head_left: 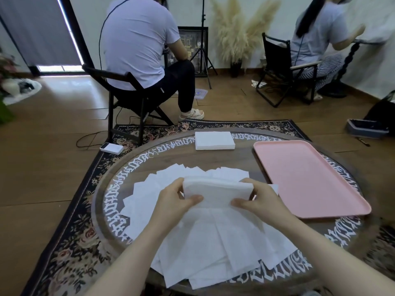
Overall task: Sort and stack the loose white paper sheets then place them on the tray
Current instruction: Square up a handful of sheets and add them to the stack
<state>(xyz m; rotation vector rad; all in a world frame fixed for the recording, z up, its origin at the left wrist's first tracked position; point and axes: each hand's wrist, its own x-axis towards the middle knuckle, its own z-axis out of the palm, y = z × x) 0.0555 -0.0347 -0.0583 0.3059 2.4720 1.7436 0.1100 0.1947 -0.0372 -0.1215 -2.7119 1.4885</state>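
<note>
**At the centre of the frame, a gathered bundle held up between two hands**

Low in the middle of the picture both hands hold a small bundle of sheets (215,192) raised above the surface (245,161). The left hand (174,196) grips its left end and the right hand (256,199) its right end, each with the thumb on the near face and the fingers (245,182) curled round the far side. Holding both ends this way probably lets the edges be squared before the bundle is set down.

Beneath the hands the loose sheets (209,248) lie fanned and overlapping across the near half of the surface, reaching its lower edge, so much sorting seems left to do.

At the upper middle a finished neat stack (214,140) sits apart from the spread, likely to keep done work from mixing with the rest.

The pink tray (307,178) lies at the right of the frame, just beside the fan and bare, close to the right hand for the final placing.
</note>
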